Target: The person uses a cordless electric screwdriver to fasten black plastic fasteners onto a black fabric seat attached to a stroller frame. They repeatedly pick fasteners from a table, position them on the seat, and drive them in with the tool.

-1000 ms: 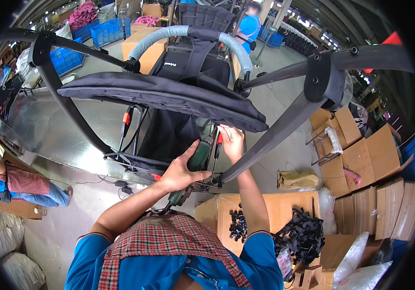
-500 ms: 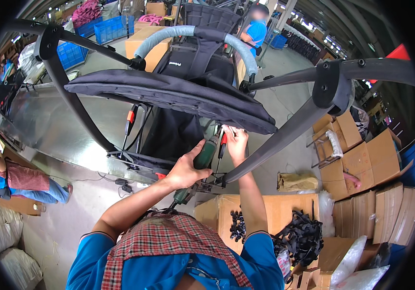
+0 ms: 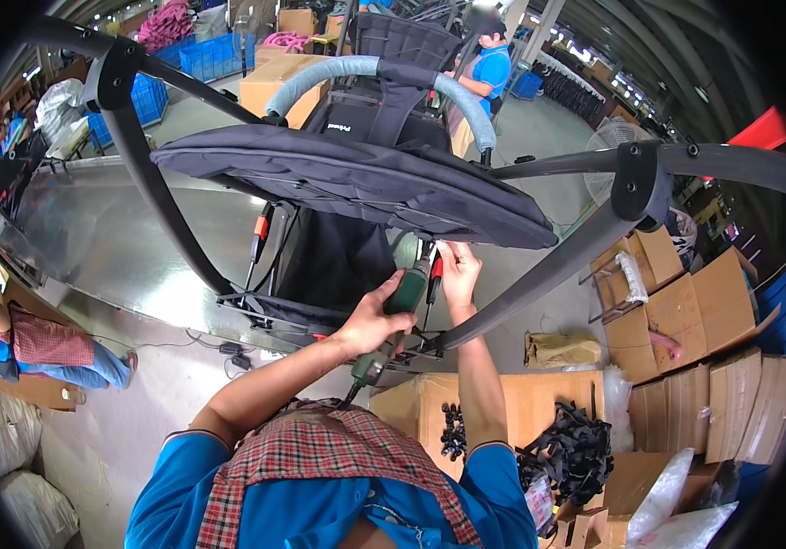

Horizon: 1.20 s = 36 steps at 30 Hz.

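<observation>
In front of me stands a stroller with a dark tube frame (image 3: 553, 265) and a black padded fabric part (image 3: 347, 178). My left hand (image 3: 376, 322) is wrapped round a green electric screwdriver (image 3: 407, 293), whose tip points up at the underside of the padded part. The contact at the tip is too small to make out. My right hand (image 3: 459, 277) has its fingers pinched together just under the padded edge, to the right of the tip; what they hold is hidden. A red and black strut piece (image 3: 436, 268) runs between the screwdriver and my right hand.
A carton (image 3: 411, 403) close in front bears small black parts (image 3: 452, 430) and a heap of black straps (image 3: 571, 448). A shiny metal table (image 3: 109, 247) lies left, cartons (image 3: 676, 311) right. One co-worker (image 3: 493, 73) stands beyond, another (image 3: 36, 339) at left.
The stroller has shifted a little to the right, and both my hands have moved right with it. My left hand still grips the screwdriver. The far co-worker has turned.
</observation>
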### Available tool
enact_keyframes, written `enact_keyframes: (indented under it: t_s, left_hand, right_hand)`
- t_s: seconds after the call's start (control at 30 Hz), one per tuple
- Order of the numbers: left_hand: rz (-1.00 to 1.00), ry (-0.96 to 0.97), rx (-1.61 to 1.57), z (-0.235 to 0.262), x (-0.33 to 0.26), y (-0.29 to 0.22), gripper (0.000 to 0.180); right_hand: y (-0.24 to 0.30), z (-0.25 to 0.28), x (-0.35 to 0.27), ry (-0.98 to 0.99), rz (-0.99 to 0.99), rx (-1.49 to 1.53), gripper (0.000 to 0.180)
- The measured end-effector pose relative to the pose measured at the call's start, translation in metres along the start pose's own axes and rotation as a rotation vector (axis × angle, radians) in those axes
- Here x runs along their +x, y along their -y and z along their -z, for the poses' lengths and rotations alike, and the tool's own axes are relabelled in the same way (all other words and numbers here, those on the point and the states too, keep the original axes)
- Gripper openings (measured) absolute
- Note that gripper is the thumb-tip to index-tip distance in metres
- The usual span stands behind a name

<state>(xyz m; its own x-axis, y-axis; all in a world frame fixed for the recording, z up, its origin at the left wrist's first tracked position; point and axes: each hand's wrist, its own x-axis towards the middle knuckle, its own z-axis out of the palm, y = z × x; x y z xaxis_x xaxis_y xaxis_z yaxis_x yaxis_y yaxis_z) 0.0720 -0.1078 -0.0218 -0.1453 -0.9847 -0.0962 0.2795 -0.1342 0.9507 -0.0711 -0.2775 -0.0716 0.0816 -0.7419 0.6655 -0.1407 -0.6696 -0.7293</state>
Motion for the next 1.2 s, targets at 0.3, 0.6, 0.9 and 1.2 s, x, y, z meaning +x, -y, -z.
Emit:
enact_keyframes:
  t_s: [0.3,0.6,0.9,1.2]
  left_hand:
    - [0.011,0.037,0.002,0.006,-0.001,-0.007,0.095]
    - [-0.482,-0.031,-0.1,0.164,-0.217,-0.028,0.075]
    - [-0.091,-0.525,0.525,0.308,-0.098,-0.054,0.069]
    - [0.203,-0.253,0.362,0.27,-0.002,-0.056,0.059]
  right_hand:
    - [-0.014,0.008,0.008,0.102,-0.035,-0.161,0.012]
    - [-0.008,0.023,-0.03,0.395,-0.514,0.086,0.027]
    - [-0.028,0.004,0.002,0.391,-0.694,0.342,0.044]
    - [-0.009,0.02,0.03,0.398,-0.996,0.205,0.048]
